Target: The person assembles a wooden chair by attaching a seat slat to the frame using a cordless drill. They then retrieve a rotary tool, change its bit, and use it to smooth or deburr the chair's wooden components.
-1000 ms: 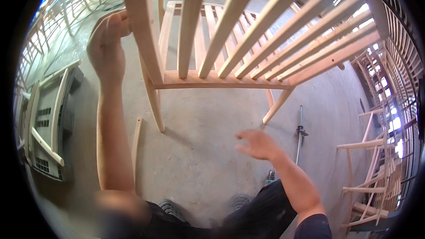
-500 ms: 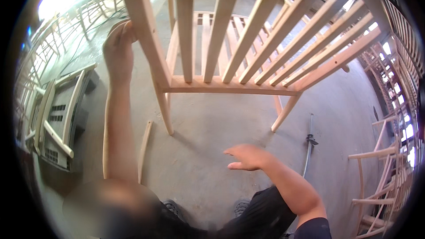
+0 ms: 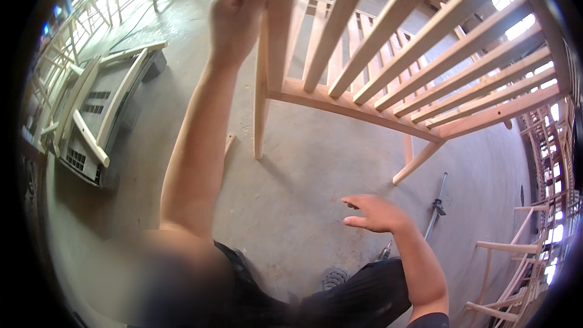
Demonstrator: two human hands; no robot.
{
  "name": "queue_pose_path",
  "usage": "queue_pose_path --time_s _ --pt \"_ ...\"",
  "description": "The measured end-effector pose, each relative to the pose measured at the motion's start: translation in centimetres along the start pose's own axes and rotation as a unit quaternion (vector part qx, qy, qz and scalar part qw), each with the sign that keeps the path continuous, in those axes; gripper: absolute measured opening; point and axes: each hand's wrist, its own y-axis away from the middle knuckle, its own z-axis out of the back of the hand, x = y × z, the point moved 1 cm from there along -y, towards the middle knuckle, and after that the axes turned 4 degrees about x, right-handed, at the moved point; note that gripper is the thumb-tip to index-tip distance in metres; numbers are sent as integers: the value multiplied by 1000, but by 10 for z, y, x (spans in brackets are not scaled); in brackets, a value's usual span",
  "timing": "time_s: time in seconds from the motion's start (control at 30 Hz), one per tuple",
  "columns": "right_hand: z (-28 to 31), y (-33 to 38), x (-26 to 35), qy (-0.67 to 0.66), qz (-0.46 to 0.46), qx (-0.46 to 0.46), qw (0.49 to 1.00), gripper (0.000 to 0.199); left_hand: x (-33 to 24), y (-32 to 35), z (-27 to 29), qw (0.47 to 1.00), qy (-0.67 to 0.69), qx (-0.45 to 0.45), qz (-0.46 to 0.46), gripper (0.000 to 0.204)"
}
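Two hands of mine show, doing different things; my left hand [image 3: 235, 15], up at eleven o'clock, is wrapped closed around the corner post of the pale unfinished wooden slatted frame [image 3: 388, 79], fingers curled over the top of the upright; my right hand [image 3: 375, 214], down at four o'clock, hovers flat and spread, holding nothing, well apart from the frame; the frame itself fills twelve to three o'clock, its short legs standing on the grey concrete floor [image 3: 303, 188], its rail running slantwise toward three; I judge it stiff and fairly light for its bulk, bare sanded timber, dry and grippy rather than slick, yet awkward and prone to swing from one corner; the stout post or the bottom rail looks the sound place to hold, not the thin round-edged slats, which might flex at their joints; a slim dark metal rod-like tool [image 3: 436, 206] lies on the floor at four o'clock; a grey slotted crate topped with loose pale wooden strips [image 3: 100, 121] sits at nine.
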Motion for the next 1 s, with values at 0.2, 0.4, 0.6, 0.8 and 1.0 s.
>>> queue_pose_path --time_s 0.2,0.4,0.6,0.8,1.0 --pt "3 -1 8 -14 -28 9 999 65 8 -1 8 998 -43 40 -17 22" --pt "4 -4 10 -4 -43 13 999 65 -13 -4 7 990 -97 23 -99 21" --pt "6 -8 14 -5 -39 11 999 63 -21 -6 11 985 -142 43 -86 20" --pt "6 -10 17 -1 -49 15 999 63 -20 -7 12 987 -110 45 -109 19" --pt "5 -11 19 -15 -60 17 998 63 -25 -6 16 988 -126 46 -77 22"
